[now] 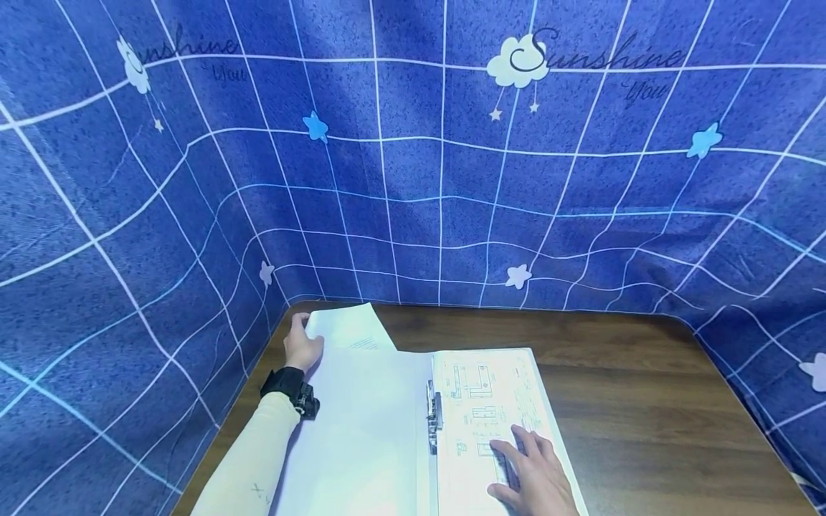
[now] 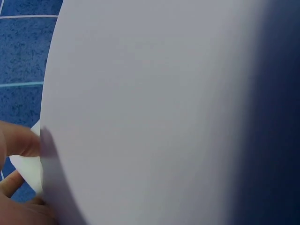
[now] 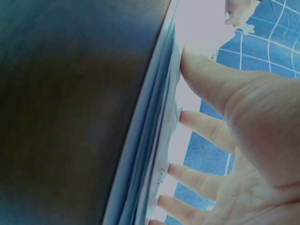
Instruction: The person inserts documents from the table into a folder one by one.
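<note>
A folder with a metal clip (image 1: 434,423) down its middle lies spread on the table. Over its left side is a blank white page (image 1: 371,430), and beyond that page's top edge a sheet with faint lines (image 1: 345,326) sticks out. My left hand (image 1: 302,347) pinches paper at the far left corner; the left wrist view shows the thumb (image 2: 21,140) at the edge of a large white sheet (image 2: 136,103). With fingers spread, my right hand (image 1: 538,473) rests on the stack of printed drawings (image 1: 480,387) on the right side. The fingertips touch the top page.
Brown wood tabletop (image 1: 645,401) extends to the right of the folder. A blue grid-patterned curtain (image 1: 413,165) hangs behind the table and along both sides. A black wrist strap with a small camera (image 1: 293,390) sits on the left wrist.
</note>
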Motion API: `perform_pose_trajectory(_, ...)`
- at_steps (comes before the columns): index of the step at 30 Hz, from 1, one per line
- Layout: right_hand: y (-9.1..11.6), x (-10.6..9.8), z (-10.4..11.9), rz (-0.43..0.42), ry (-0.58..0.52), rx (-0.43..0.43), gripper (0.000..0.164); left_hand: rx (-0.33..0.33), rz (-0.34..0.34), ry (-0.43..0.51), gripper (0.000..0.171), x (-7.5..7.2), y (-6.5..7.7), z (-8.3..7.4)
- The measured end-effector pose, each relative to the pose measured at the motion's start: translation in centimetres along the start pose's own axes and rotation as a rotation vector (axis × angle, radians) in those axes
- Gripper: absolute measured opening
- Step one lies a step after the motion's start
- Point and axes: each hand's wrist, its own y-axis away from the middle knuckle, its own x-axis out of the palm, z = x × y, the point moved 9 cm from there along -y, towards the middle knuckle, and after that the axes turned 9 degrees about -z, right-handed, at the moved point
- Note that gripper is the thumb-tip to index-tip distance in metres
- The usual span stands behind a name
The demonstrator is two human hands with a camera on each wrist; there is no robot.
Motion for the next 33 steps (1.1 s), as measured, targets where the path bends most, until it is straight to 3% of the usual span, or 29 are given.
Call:
perform_pose_trajectory(7,0.1,0.1,-0.1,0.003,-0.002,0.006,0.067,0.003,-0.134,0.047,0.055,-1.3,0.1,0.1)
perform_pose_trajectory(11,0.0,0.1,-0.1,0.001,0.002,0.009,0.067,-0.048,-0.189,0.044,0.061,-2.0,0.2,0.5)
perform_pose_trajectory(15,0.1,0.1,0.0,-0.008,-0.004,0.005,0.067,-0.114,-0.198,0.014,0.061,-2.1,0.3,1.2)
perform_pose_trajectory(19,0.0,0.0,0.1,-0.013,-0.003,-0.005,0.067,-0.119,-0.198,-0.038,0.042,-2.1,0.4,1.4)
perform_pose_trajectory(27,0.0,0.0,0.1,-0.004,-0.006,0.003,0.067,-0.071,-0.213,-0.043,0.033,-2.5,0.6,0.5)
perform_pose_trajectory(33,0.0,0.0,0.1,-0.013,-0.006,-0.002,0.067,0.109,-0.329,0.023,0.023,-4.5,0.2,-2.8)
